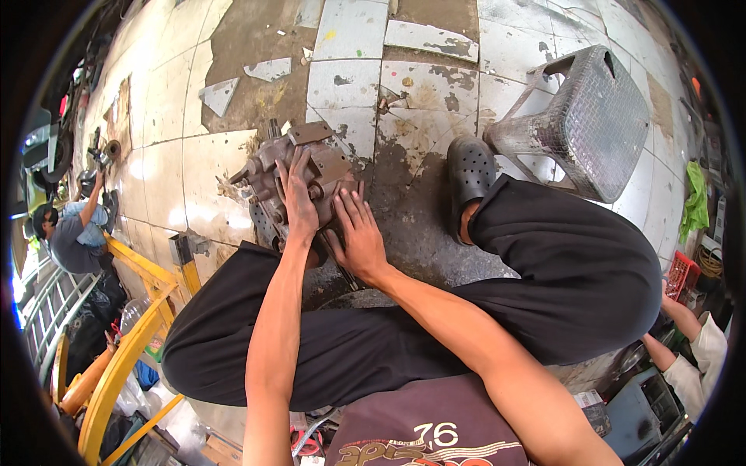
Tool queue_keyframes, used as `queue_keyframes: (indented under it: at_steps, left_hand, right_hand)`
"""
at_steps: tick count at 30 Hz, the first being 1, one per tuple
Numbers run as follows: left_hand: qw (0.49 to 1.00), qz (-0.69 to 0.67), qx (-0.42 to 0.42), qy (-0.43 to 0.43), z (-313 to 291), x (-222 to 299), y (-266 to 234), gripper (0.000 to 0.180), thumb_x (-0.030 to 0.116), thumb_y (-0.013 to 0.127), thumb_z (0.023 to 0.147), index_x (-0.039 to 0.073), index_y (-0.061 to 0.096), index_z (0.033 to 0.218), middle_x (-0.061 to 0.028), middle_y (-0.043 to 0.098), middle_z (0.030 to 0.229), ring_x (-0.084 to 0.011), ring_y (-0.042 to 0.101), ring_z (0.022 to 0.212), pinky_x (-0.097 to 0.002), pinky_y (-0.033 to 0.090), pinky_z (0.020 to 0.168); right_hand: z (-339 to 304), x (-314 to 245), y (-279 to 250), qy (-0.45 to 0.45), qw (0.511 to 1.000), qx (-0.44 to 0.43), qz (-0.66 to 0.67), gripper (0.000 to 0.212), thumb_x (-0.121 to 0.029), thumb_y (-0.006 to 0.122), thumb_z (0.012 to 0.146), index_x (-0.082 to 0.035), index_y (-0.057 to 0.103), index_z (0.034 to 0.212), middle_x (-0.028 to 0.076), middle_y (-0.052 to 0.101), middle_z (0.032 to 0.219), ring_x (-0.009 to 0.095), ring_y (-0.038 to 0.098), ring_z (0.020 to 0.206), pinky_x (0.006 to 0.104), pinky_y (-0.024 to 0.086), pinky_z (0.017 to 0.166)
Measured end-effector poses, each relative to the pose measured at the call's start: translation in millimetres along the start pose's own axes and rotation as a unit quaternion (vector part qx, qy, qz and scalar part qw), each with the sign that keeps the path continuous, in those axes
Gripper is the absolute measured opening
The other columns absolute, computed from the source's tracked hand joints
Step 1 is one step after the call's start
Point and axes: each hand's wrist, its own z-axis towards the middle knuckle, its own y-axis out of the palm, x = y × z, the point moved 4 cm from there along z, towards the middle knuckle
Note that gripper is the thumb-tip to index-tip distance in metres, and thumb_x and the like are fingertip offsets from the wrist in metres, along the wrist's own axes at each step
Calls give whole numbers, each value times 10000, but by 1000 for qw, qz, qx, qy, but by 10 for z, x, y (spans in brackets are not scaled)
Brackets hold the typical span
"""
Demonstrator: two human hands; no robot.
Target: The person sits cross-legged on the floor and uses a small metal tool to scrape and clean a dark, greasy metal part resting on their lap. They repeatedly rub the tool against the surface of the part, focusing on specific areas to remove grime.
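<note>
A bulky, greasy brown-grey metal machine part (268,175) with a shaft, ports and flat plates rests on the floor between my feet. I cannot tell its exact kind. My left hand (299,198) lies along its top, fingers stretched out and pointing away from me. Lower and to the right, my right hand (359,237) has its palm and extended fingers against the near right side of the part. Both hands are smudged with dirt. The palms and my left thumb are mostly hidden. A flat rectangular plate (309,133) sits at the part's far end.
A grey plastic stool (606,124) stands on cracked tiles at the far right. My right foot wears a black clog (470,175). A yellow metal frame (144,268) borders the left side. Other people (78,233) are at the far left and right edge, near a red crate (682,276).
</note>
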Motion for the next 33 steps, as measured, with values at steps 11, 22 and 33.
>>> queue_keyframes:
  at_steps: [11, 22, 33]
  left_hand:
    - [936, -137, 68, -318, 175, 72, -266, 539, 422, 634, 964, -69, 663, 1183, -160, 716, 1077, -196, 617, 956, -311, 466, 880]
    - [843, -452, 79, -281, -71, 1300, -483, 542, 406, 603, 996, -63, 617, 1267, -100, 682, 1170, -175, 630, 1038, -313, 496, 889]
    - [875, -457, 41, -153, -236, 1912, -789, 313, 228, 708, 945, 16, 686, 1174, 30, 635, 947, -47, 551, 814, -203, 462, 657]
  right_hand:
    - [104, 748, -191, 298, 947, -95, 76, 329, -22, 460, 950, -17, 617, 1240, 184, 717, 1067, 361, 676, 1053, 450, 525, 890]
    - [661, -844, -1565, 152, 819, -38, 553, 304, -151, 541, 1033, -17, 584, 1302, 50, 644, 1212, 134, 609, 1048, 293, 500, 909]
    - [503, -1299, -2361, 70, 955, -121, 263, 354, -157, 562, 1025, 21, 570, 1331, 61, 648, 1218, 131, 582, 1104, 300, 463, 982]
